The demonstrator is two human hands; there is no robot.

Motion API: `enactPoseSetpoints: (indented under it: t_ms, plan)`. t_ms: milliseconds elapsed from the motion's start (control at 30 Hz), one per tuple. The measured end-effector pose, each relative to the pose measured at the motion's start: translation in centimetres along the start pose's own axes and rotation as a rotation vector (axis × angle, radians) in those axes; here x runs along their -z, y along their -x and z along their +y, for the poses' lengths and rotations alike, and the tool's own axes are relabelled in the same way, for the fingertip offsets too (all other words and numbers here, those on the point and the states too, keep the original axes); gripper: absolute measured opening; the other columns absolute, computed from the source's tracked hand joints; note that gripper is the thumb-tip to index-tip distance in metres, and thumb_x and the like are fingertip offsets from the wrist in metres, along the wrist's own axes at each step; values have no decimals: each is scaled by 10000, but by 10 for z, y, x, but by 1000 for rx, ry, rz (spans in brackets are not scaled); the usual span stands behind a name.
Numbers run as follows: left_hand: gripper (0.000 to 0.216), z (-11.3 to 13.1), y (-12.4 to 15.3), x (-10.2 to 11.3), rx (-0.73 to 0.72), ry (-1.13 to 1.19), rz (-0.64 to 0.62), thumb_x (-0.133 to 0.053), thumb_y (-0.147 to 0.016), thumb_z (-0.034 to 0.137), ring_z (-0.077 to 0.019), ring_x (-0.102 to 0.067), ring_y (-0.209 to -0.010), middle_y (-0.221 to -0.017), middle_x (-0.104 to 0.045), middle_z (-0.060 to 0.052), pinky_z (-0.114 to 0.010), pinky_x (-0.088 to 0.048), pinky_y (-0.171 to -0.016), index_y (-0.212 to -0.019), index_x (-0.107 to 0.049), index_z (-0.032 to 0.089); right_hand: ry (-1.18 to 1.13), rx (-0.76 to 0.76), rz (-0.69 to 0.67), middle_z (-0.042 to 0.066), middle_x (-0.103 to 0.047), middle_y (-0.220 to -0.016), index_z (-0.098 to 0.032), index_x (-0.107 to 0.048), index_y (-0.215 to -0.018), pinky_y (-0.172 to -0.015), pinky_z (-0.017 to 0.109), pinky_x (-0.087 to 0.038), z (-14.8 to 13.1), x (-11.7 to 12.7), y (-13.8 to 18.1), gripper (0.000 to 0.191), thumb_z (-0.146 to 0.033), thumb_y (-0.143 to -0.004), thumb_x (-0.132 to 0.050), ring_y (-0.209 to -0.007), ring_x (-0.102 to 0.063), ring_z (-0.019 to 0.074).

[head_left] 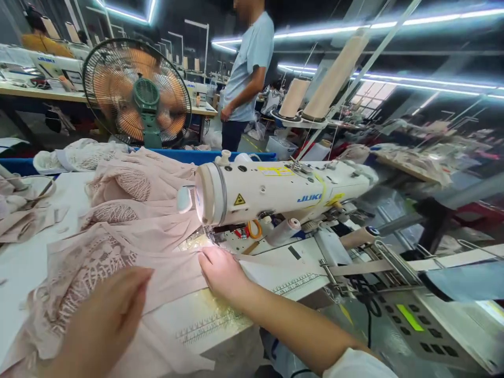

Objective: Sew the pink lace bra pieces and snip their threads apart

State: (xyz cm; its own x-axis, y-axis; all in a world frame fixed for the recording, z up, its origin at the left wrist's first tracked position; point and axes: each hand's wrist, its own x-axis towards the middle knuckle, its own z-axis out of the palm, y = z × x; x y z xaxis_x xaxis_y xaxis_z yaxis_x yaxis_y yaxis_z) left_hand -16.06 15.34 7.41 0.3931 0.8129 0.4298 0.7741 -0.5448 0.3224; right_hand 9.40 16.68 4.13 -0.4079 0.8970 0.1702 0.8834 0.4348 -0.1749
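A white Juki sewing machine [275,191] stands on the table, its head pointing left. Pale pink fabric with lace panels [98,257] lies spread under the needle area and over the table's left half. My right hand [222,273] rests on the fabric's edge just in front of the needle, fingers curled down onto the cloth. My left hand [100,325] lies flat on the lace part nearer to me, fingers stretched out and together. More pink pieces [134,184] are piled behind the machine head.
A green-and-orange fan [137,94] stands at the back left. A person in a light blue shirt [248,63] stands beyond the table. Two thread cones [315,89] rise behind the machine. A control panel [413,320] sits at the right. Blue bin edge [220,155] behind.
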Motion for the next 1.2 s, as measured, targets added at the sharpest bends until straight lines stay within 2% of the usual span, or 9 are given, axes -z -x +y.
enactPoseSetpoints:
  t_ms: [67,133,200,267,400,567,867,1067,1200]
  plan:
    - [325,39,-23,-31,-200,3,-72,-337,-940,276,-200,-678,-946,-1067,-717,-67,-298,-555,-794,-1093,-617,214,-14,27,20,175,-574,-1247,-87,-613,-1125,-992,388,-415,-1,-5,6,281,-137,-885,-474,-1152,-514,262]
    - [418,58,-42,-60,-328,-37,-157,-260,-953,233,-206,-640,-1073,-1192,-672,-114,-310,-536,-883,-1177,-598,132,-35,35,43,183,-532,-1324,-57,-560,-1232,-1066,398,-363,-1,-8,11,358,-171,-909,-454,-1244,-461,267]
    - [456,59,-55,-78,-377,-126,-218,-290,-961,307,-253,-608,-1129,-1242,-637,-161,-366,-516,-928,-1222,-575,66,-57,38,66,174,-535,-1330,-53,-525,-1282,-1087,395,-352,2,-9,18,401,-202,-917,-448,-1263,-455,259]
    - [489,53,-60,-85,-377,-221,-271,-372,-944,394,-288,-590,-1144,-1254,-627,-172,-405,-495,-946,-1240,-570,59,-83,57,87,167,-540,-1329,-66,-536,-1267,-1079,396,-366,7,-5,30,393,-224,-917,-453,-1261,-459,257]
    - [446,54,-63,-85,-307,-337,-336,-486,-907,367,-305,-564,-1129,-1252,-623,-157,-412,-459,-942,-1241,-578,86,-140,43,91,149,-576,-1276,-113,-599,-1150,-995,423,-435,15,4,63,308,-251,-889,-511,-1197,-490,278]
    - [407,71,-75,-87,-202,-369,-321,-511,-893,340,-330,-587,-1025,-1161,-644,-162,-435,-471,-807,-1223,-590,115,-184,-30,69,127,-559,-1306,-149,-572,-1210,-978,430,-445,16,4,86,360,-289,-881,-535,-1175,-496,283]
    - [380,71,-91,-86,-125,-385,-335,-497,-894,341,-329,-563,-1041,-1089,-632,-178,-427,-463,-800,-1200,-612,148,-213,-45,-1,167,-431,-1435,-106,-505,-1310,-1104,429,-351,4,-1,84,490,-373,-900,-537,-1337,-371,288]
    - [387,64,-97,-87,-133,-344,-374,-478,-896,354,-275,-588,-846,-865,-622,-123,-371,-486,-710,-1189,-619,142,-208,-56,-8,169,-418,-1445,-104,-492,-1322,-1119,437,-328,1,-3,83,519,-400,-899,-545,-1354,-352,288]
    - [340,57,-107,-82,-188,-281,-374,-463,-906,328,-239,-611,-803,-836,-627,-100,-328,-505,-682,-1118,-647,136,-204,-65,37,173,-447,-1423,-97,-486,-1326,-1122,444,-317,-3,-6,74,528,-395,-894,-552,-1346,-368,285]
